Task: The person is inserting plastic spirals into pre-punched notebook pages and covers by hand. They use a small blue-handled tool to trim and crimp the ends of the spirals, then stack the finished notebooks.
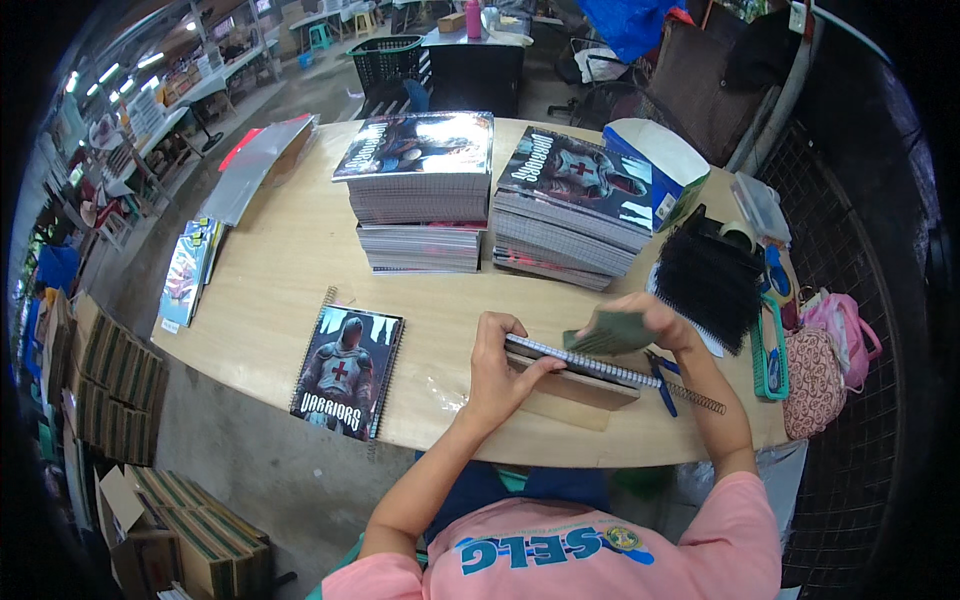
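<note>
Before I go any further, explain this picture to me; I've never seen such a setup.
There's no machine at work here, just a person's two bare hands. The single picture comes from a wide fisheye camera on their head, looking down, so straight edges bend.

The left hand grips a notebook tilted up on edge, its spiral wire extending past one end. The right hand holds a flat green piece close to it.

On the wooden table are two tall stacks, left and right, a separate knight-covered notebook and a blue-handled tool.
</note>
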A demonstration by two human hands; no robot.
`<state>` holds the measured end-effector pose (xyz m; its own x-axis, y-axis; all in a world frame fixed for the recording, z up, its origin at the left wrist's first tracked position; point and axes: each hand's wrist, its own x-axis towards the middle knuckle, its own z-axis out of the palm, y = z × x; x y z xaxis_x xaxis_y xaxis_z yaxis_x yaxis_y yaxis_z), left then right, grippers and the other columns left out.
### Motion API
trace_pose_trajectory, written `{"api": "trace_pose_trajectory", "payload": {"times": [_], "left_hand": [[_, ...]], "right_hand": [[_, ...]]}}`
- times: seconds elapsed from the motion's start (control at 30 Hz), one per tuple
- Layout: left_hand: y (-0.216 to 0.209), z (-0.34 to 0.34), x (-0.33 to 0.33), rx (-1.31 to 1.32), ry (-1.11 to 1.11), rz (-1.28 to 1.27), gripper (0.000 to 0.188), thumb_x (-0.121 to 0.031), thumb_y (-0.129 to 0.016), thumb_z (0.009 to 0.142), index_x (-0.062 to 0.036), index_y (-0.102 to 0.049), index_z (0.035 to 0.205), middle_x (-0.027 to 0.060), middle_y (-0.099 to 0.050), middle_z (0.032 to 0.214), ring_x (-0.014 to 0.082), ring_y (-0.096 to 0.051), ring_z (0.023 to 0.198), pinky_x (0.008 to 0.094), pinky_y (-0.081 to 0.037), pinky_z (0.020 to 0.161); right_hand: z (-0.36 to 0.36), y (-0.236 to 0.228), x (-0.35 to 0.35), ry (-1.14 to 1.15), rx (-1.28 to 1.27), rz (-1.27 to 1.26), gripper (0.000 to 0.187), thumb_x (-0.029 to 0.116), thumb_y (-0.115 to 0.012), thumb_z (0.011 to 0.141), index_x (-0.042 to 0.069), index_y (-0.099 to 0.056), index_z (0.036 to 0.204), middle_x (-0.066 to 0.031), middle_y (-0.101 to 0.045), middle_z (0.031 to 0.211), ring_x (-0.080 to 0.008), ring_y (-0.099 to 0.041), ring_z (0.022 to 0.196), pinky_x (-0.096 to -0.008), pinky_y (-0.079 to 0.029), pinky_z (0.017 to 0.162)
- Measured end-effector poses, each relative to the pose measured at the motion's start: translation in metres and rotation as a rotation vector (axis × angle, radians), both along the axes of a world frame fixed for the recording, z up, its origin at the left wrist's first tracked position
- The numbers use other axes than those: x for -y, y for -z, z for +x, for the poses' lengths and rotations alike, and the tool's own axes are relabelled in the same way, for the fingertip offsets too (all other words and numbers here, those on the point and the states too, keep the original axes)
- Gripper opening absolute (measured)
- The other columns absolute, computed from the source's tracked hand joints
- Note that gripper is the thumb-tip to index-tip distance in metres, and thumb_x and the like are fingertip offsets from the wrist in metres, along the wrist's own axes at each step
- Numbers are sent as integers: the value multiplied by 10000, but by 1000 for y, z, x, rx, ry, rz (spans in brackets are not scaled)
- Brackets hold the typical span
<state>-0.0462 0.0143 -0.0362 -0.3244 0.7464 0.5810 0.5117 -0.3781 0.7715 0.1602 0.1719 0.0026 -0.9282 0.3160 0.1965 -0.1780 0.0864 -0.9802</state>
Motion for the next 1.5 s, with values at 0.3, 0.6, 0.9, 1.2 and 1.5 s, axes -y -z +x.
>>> {"api": "trace_pose_trajectory", "payload": {"times": [0.3, 0.6, 0.9, 1.2, 1.5], "left_hand": [[-1, -1, 1, 42, 27, 14, 535, -143, -869, 624, -27, -464, 954, 78, -447, 871, 209, -461, 800, 312, -412, 739], [-4, -4, 2, 48, 74, -20, 371, -61, -795, 697, -30, -499, 919, 82, -480, 858, 210, -493, 796, 309, -418, 740], [0, -7, 4, 69, 86, -36, 392, -59, -795, 706, -19, -487, 945, 104, -490, 867, 234, -512, 783, 317, -433, 715], [14, -26, 3, 468, 229, -52, 291, 20, -664, 827, -34, -474, 1041, 43, -513, 949, 135, -521, 858, 263, -443, 780], [23, -41, 1, 464, 272, -68, 219, 38, -663, 836, -18, -533, 1003, 27, -550, 964, 114, -554, 914, 257, -461, 856]], "right_hand": [[-11, -7, -6, 49, 415, 512, 513, 461, -557, 865, 9, -696, 1065, -163, -633, 889, -274, -598, 846, -368, -457, 729], [-3, -23, 15, 91, 545, 570, 650, 545, -563, 832, -42, -683, 1086, -241, -660, 1038, -324, -635, 947, -373, -469, 841], [-10, -29, 13, 209, 658, 757, 576, 483, -564, 860, -61, -663, 1022, -173, -622, 905, -284, -585, 868, -339, -453, 788], [-23, -12, 9, 123, 224, 296, 582, 498, -570, 855, -4, -673, 1130, -194, -649, 926, -282, -618, 860, -362, -469, 790], [-31, 13, -6, 98, 87, 233, 472, 396, -562, 886, 4, -685, 1118, -135, -651, 869, -210, -604, 845, -330, -470, 774]]}}
